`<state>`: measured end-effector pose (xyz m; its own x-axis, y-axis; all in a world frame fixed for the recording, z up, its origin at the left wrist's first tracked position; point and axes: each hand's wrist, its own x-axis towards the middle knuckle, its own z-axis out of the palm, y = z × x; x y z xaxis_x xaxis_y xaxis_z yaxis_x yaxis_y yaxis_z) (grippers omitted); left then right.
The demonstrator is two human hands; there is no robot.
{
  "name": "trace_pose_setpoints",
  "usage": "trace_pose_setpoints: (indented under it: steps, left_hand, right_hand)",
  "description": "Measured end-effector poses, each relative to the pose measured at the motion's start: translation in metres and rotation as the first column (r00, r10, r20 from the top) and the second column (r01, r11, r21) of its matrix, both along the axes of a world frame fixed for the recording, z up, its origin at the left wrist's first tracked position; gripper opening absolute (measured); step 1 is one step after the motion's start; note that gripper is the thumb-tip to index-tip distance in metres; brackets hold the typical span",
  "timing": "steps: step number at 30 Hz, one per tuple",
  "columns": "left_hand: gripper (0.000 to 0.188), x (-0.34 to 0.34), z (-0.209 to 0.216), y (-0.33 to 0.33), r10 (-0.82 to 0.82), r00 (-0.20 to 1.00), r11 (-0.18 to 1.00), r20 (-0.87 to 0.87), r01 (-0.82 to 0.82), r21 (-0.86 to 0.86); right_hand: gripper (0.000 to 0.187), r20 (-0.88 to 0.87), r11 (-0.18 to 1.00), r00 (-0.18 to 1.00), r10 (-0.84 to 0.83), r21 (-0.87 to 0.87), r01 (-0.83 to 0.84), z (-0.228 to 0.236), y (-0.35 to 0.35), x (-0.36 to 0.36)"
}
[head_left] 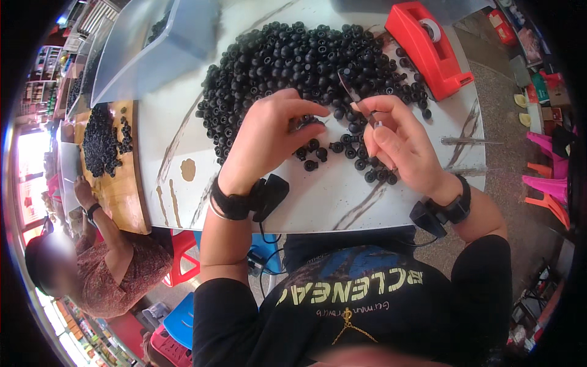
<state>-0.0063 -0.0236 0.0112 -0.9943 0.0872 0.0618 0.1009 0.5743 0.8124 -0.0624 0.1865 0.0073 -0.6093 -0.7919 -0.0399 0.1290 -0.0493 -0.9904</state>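
Note:
A large heap of small round black parts [275,67], many with a hole in one side, covers the far middle of the white marble-patterned table [244,205]. My left hand [263,131] is over the heap's near edge. Its thumb and forefinger curl around something dark, which the fingers partly hide. Pinched in my right hand [403,137] is a slim metal tool [350,85] with a narrow, blade-like end, tilted up and left over the black parts. A few loose black parts [361,164] lie between and below my hands.
A red tape dispenser [428,52] stands at the far right. A translucent plastic bin [153,55] is at the far left. Beside it, a person [116,263] sits at a wooden table [131,189] with another black pile [101,144]. Pink and orange stools [550,177] stand right.

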Motion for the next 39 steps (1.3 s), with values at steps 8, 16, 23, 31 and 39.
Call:
trace_pose_setpoints:
  steps: [8,16,23,31,39]
  left_hand:
    - [0.020,0.002,-0.017,0.001,-0.014,0.994,0.962,-0.110,-0.017,-0.274]
    - [0.018,0.005,-0.007,0.010,-0.294,0.946,0.693,0.139,0.110,0.712]
    - [0.019,0.004,-0.009,0.022,-0.333,0.930,0.639,0.157,0.099,0.763]
    - [0.020,0.004,-0.013,0.029,-0.331,0.930,0.587,0.161,0.069,0.807]
    - [0.020,0.004,-0.019,0.031,-0.272,0.950,0.517,0.150,0.013,0.856]
  right_hand:
    - [0.027,-0.004,1.000,1.000,0.013,-0.015,-0.013,-0.003,-0.002,-0.001]
    - [0.027,0.033,1.000,0.999,0.013,-0.005,-0.013,-0.001,0.000,-0.001]
    - [0.035,-0.147,0.993,0.989,-0.005,-0.117,-0.013,-0.016,-0.004,0.000]
    - [0.040,-0.125,0.997,0.992,-0.019,-0.075,0.010,-0.013,-0.003,0.001]
    - [0.036,-0.129,0.999,0.991,-0.032,-0.032,0.028,-0.010,-0.002,0.001]
